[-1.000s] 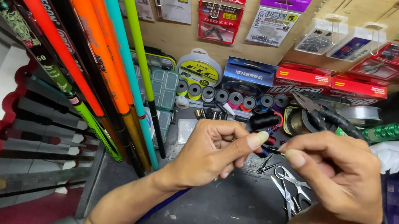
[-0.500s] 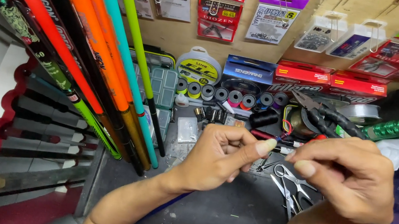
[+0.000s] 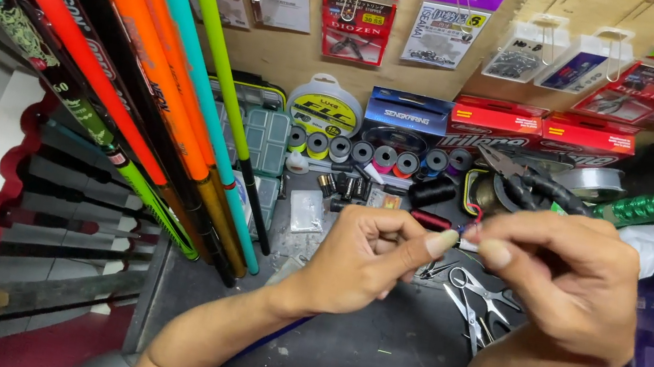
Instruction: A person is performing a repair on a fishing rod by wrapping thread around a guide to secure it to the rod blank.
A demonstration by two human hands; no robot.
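Item: tiny red-and-blue piece (image 3: 469, 230), pinched between my left hand (image 3: 363, 257) and right hand (image 3: 566, 275), fingertips closed, above the bench (image 3: 369, 352). Light, slippery I judge; grip by its ends.

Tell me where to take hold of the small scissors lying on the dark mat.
Probably by the finger loops of the scissors, coming from above: they lie flat on the mat, loops at the far end, blades pointing toward the person, just below the right hand.

Bare dark bench (image 3: 369, 352) lies open near the body; scissors (image 3: 475, 301), thread spools (image 3: 368, 155) and leaning rods (image 3: 139, 79) crowd beyond.
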